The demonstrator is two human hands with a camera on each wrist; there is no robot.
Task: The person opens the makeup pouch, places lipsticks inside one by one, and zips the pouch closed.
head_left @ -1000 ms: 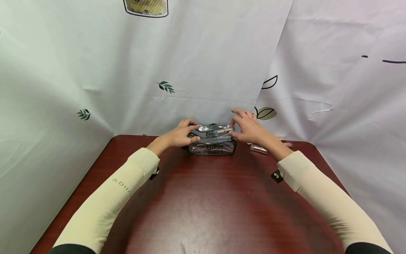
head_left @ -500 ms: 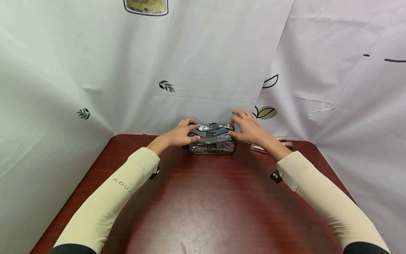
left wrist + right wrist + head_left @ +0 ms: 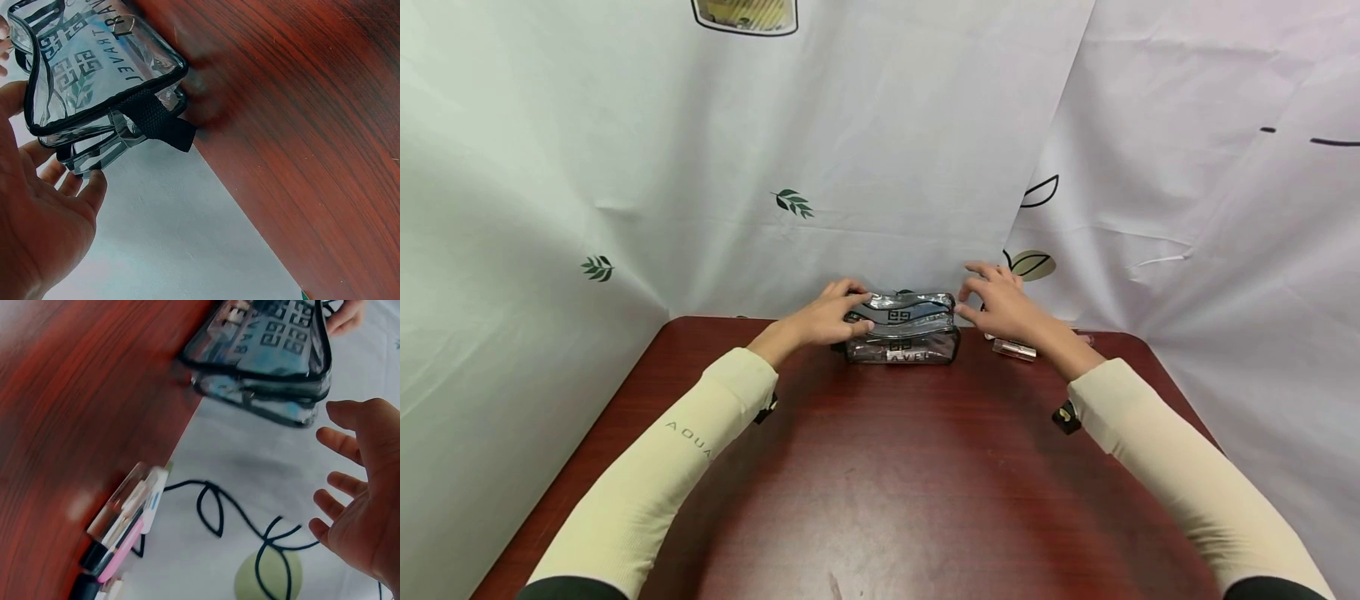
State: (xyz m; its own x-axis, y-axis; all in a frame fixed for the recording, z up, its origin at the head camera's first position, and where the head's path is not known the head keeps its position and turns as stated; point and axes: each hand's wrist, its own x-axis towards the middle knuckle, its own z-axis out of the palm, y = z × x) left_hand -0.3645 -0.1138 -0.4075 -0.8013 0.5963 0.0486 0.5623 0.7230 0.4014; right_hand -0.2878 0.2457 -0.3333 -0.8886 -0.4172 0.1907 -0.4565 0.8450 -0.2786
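Note:
A clear zip pouch (image 3: pixel 921 343) with black piping and printed letters stands at the far side of the table, its top gaping. My left hand (image 3: pixel 820 321) grips the pouch's top at its left end, thumb on the near edge and fingers behind. In the left wrist view, fingertips of that hand (image 3: pixel 47 219) meet the pouch rim beside a black strap. My right hand (image 3: pixel 1000 307) hovers just off the right end of the pouch, holding nothing. The right wrist view shows its fingers spread apart. A small pale, pinkish item (image 3: pixel 230 322) shows through the pouch wall.
Several slim cosmetic tubes (image 3: pixel 128 509), clear, pink and black-capped, lie on the table right of the pouch, partly behind my right forearm in the head view. A white printed curtain (image 3: pixel 880 167) hangs right behind the dark red table (image 3: pixel 880 467).
My right hand held a small slim tube over the pouch opening, then let it go inside and drew back to the right. The left hand keeps its hold.

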